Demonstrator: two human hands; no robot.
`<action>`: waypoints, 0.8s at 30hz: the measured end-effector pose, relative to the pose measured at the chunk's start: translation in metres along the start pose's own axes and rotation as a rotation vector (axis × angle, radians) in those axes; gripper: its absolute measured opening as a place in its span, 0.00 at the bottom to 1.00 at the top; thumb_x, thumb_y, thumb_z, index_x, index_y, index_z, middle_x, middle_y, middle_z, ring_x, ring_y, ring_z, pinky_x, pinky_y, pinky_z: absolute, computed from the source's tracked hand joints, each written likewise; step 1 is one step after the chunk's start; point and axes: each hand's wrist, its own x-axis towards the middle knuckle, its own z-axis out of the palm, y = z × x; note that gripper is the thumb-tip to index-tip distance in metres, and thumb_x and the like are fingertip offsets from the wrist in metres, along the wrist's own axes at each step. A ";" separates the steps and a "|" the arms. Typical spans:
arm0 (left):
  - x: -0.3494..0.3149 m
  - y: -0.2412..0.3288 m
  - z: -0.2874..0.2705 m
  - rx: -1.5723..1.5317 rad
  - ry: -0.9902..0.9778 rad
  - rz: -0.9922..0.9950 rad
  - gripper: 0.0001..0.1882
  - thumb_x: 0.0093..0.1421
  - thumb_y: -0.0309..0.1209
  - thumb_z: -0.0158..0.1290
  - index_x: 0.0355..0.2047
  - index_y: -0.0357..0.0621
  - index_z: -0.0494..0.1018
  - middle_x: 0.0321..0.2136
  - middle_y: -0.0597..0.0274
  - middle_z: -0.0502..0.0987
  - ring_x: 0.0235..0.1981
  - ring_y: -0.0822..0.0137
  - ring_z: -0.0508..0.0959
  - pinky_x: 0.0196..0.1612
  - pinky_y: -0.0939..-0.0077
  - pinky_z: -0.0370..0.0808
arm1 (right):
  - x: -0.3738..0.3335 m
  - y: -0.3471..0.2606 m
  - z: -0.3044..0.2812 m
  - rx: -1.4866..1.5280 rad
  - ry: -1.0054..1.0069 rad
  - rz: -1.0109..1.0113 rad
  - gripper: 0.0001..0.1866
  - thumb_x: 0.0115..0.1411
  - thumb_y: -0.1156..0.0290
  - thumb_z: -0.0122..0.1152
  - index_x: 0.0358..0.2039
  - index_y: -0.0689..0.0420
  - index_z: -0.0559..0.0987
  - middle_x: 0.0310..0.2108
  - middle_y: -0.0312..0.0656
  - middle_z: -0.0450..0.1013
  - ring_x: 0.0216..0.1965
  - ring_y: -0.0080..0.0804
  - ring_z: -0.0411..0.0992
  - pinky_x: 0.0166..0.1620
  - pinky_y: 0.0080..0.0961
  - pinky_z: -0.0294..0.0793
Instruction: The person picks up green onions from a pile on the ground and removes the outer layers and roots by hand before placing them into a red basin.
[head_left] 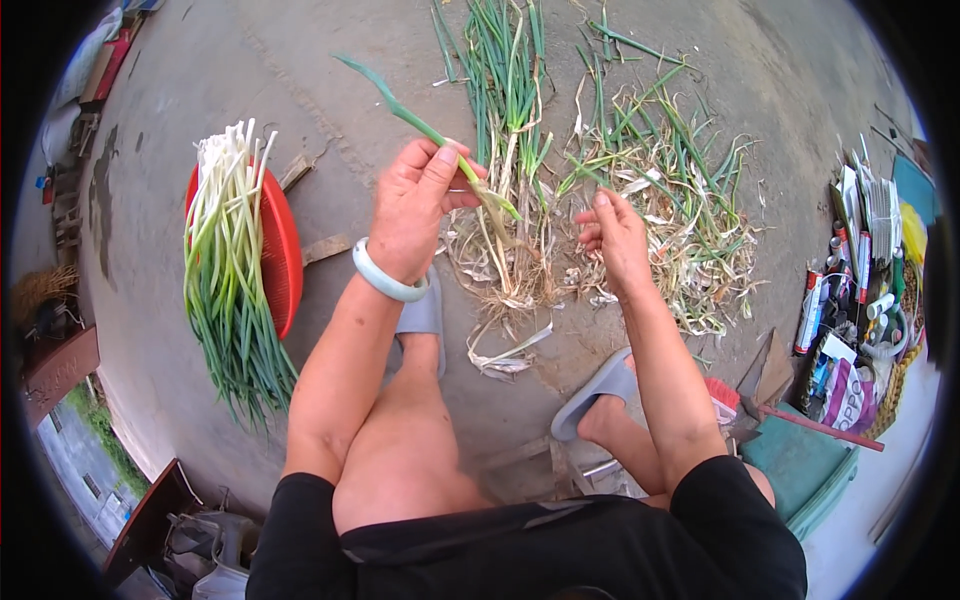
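Note:
My left hand (410,205), with a pale bangle at its wrist, is closed around a scallion (412,118). Its green leaf points up and to the left, and its lower stem with a dry outer skin slants down past my fingers. To the right, my right hand (620,245) pinches a thin green scallion leaf (588,172) between thumb and forefinger, over the scraps. Beneath and between my hands lies a pile of untrimmed scallions (505,90), their roots toward me. Peeled scallions (228,220) rest in a red plastic basket (285,255) at the left, white ends away from me.
Peeled skins and leaf scraps (690,225) spread over the concrete floor at the right. Farther right stand cans, papers and bags (860,300) beside a green bin (800,465). A red-bristled brush (722,398) lies near my right forearm. My slippered feet flank the near scraps.

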 end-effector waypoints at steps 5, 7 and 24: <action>-0.001 -0.002 0.007 -0.020 0.007 -0.046 0.09 0.61 0.34 0.44 0.34 0.41 0.67 0.27 0.60 0.74 0.29 0.70 0.74 0.34 0.75 0.72 | -0.025 -0.036 0.047 -0.060 -0.295 -0.352 0.20 0.56 0.69 0.54 0.48 0.60 0.67 0.29 0.40 0.72 0.26 0.25 0.70 0.29 0.20 0.69; 0.000 -0.004 0.008 -0.028 -0.005 -0.060 0.09 0.61 0.34 0.43 0.35 0.41 0.67 0.27 0.60 0.74 0.29 0.70 0.75 0.34 0.76 0.72 | -0.022 -0.041 0.052 -0.436 -0.331 -0.767 0.14 0.53 0.75 0.54 0.42 0.59 0.71 0.28 0.43 0.72 0.28 0.33 0.72 0.32 0.24 0.70; 0.003 0.022 -0.014 -0.115 0.108 0.223 0.09 0.62 0.32 0.42 0.35 0.40 0.67 0.27 0.59 0.73 0.30 0.68 0.75 0.36 0.76 0.73 | -0.019 0.049 -0.113 -1.451 -0.601 -0.716 0.07 0.44 0.78 0.50 0.26 0.57 0.70 0.23 0.42 0.68 0.28 0.41 0.70 0.31 0.34 0.70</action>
